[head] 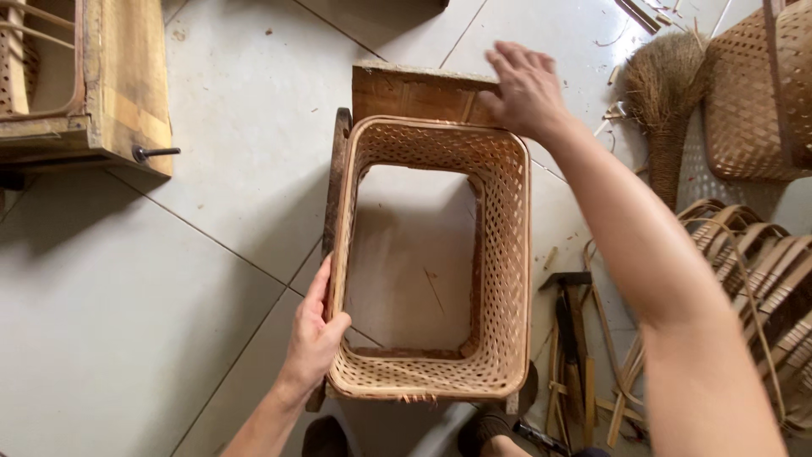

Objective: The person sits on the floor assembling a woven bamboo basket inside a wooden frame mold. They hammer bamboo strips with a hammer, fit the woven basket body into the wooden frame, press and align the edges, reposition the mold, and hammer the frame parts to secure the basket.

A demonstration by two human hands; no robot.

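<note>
Head view, from nine o'clock: a wooden box frame with a dark bolt (127, 80) sits on the pale tiled floor (211, 279), and the left hand (315, 334) has its grip closed on the near-left rim of the bottomless rectangular woven bamboo basket (506, 254) at centre. At one o'clock the right hand (526, 89) lies open-fingered on the brown wooden mould (406, 91) behind the basket; at three o'clock lie a straw hand broom (664, 101), a hammer (565, 317) and bent bamboo strips (744, 254).

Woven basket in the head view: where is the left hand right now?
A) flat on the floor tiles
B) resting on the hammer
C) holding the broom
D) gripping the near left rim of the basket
D: the left hand has its grip closed on the near left rim of the woven basket, while the right hand is over the far right corner.
</note>
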